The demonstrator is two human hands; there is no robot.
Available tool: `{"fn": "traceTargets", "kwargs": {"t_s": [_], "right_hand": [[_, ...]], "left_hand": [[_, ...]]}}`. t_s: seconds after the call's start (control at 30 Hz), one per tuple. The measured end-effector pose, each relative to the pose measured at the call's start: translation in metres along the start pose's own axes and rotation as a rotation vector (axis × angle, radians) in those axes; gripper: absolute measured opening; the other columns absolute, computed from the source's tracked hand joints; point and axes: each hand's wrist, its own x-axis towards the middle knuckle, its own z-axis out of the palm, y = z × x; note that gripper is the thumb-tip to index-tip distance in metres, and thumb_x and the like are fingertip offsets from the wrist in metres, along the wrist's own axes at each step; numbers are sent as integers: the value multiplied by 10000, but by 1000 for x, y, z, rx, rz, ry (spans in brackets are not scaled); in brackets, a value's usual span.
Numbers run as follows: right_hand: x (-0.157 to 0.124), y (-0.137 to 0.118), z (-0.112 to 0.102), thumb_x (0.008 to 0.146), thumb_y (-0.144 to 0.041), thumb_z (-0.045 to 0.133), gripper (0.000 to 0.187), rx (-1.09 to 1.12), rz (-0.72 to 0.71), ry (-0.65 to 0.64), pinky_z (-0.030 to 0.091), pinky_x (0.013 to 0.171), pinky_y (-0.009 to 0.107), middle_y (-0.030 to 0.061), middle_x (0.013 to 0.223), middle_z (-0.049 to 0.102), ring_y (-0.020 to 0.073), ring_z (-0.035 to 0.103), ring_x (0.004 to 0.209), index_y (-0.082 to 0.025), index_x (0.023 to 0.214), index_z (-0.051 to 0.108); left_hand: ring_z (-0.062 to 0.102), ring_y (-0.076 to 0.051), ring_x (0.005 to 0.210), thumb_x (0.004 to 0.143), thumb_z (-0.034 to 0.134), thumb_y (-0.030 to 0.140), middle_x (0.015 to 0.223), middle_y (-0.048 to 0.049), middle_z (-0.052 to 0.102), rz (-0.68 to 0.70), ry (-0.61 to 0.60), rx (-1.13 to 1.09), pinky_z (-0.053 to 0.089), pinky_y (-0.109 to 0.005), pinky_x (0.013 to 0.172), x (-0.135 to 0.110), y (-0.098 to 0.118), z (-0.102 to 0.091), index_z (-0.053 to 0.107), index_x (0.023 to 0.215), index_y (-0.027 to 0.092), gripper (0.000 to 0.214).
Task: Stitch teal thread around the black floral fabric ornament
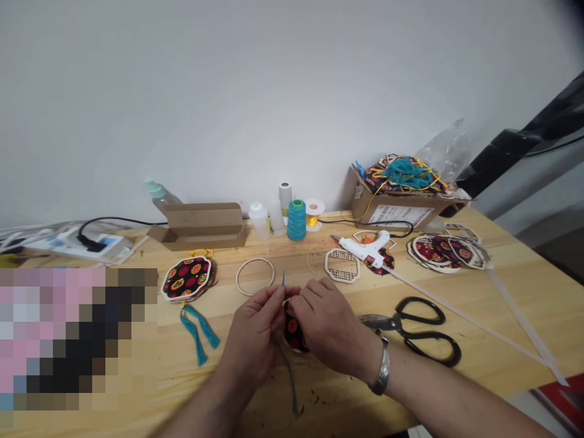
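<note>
My left hand and my right hand meet over the wooden table near its front edge. Together they pinch a small ornament of black fabric with red and yellow rounds. A teal cord runs from between my fingers: one short end sticks up above them, the long end trails toward me. My right wrist wears a silver bracelet. Most of the ornament is hidden under my fingers.
A finished ornament with teal tassels lies at the left, a wooden ring beside it. Black scissors, a white glue gun, a fretwork piece, thread spools, bottles and a cardboard box are also here.
</note>
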Motion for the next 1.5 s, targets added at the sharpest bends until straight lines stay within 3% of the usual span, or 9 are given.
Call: {"fn": "traceTargets", "kwargs": {"t_s": [0.23,0.4,0.47,0.57,0.67,0.77,1.13,1.37,1.5], "right_hand": [[0,3,-1,860,-220,408,187,101,73,62,318,691,343,70,756,566,194,439,754,-145,755,544],[2,12,-3,848,-227,437,164,357,367,199,358,679,297,49,743,568,165,478,753,-153,747,542],[5,17,1,834,-214,461,127,527,476,222,383,678,280,39,773,590,152,506,761,-160,784,565],[9,20,6,802,-226,503,124,854,611,173,421,666,264,25,777,622,136,544,731,-167,800,612],[13,20,7,758,-265,552,152,1214,733,50,442,596,244,2,673,615,119,549,629,-159,832,631],[13,19,6,720,-289,596,191,1422,774,-25,424,517,216,-33,558,570,95,514,522,-159,856,628],[10,19,9,730,-333,576,186,1604,769,-57,406,444,197,-36,474,549,79,482,420,-147,727,567],[11,19,9,734,-341,569,221,1611,720,-18,397,442,196,-27,461,556,81,491,416,-136,651,567],[11,20,9,695,-326,618,192,1545,797,72,407,474,203,-17,529,595,84,517,456,-134,692,605]], "left_hand": [[352,-37,427,666,682,313,463,71,427,45,25,56,277,-141,421,-2,2,2,655,757,134,202],[250,-31,391,708,634,343,426,92,351,93,7,132,203,-142,393,-2,-1,0,648,764,141,211],[269,-31,397,704,635,346,463,71,428,97,7,165,222,-149,401,-3,-2,0,647,743,143,207],[312,-30,413,694,638,348,606,21,573,80,-12,187,244,-162,408,-4,-2,0,632,697,151,197],[306,-32,411,724,613,338,585,22,566,66,-84,196,233,-166,404,-4,-3,0,627,690,149,192],[330,-39,434,761,578,323,558,25,532,59,-138,196,254,-165,425,-4,-4,0,606,660,140,211],[263,-31,397,776,557,358,496,45,462,14,-161,202,210,-165,400,-5,-5,0,575,601,131,286],[404,-54,476,768,573,328,577,13,528,9,-170,176,285,-164,434,-6,-5,1,579,613,131,251],[419,-60,492,775,567,319,557,24,503,-13,-170,160,307,-160,449,-5,-6,0,576,627,137,235]]}}
